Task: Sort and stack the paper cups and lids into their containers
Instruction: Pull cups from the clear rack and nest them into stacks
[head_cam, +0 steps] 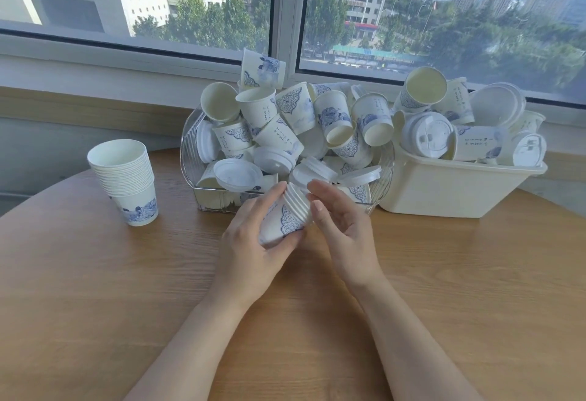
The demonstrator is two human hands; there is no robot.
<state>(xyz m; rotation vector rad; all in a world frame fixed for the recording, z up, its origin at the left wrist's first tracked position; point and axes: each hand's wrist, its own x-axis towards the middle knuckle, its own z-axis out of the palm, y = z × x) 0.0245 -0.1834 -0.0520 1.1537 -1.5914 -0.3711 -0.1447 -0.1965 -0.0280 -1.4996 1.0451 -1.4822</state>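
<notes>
1. Beyond the window [136, 4] at twelve o'clock lie tower blocks, trees and hazy hills, with a pale sill running below the glass.
2. Under my arms spreads the round wooden table [95, 289], light grain, filling the lower part of the view.
3. At two o'clock sits a cream plastic tub [450, 191], heaped with white sip lids and printed paper cups lying on their sides.
4. At twelve o'clock, just beside that tub, stands a clear ribbed basket [190, 134], piled high with loose blue-and-white paper cups [295, 109] tumbled at every angle, and white plastic lids [236, 174] lying along its near edge.
5. At ten o'clock, well apart from the basket, a tall nested stack of cups [126, 178] stands upright on the table, mouth up.
6. Dead centre, just in front of the basket, my left hand [250, 254] grips a short nested stack of cups [285, 215], tilted with its rims pointing up and away; thumb and fingers curl round the bottom cup.
7. My right hand [342, 226] is released, fingers gently bent, fingertips [315, 193] just beside the rims of that short stack; I cannot tell whether they touch.
</notes>
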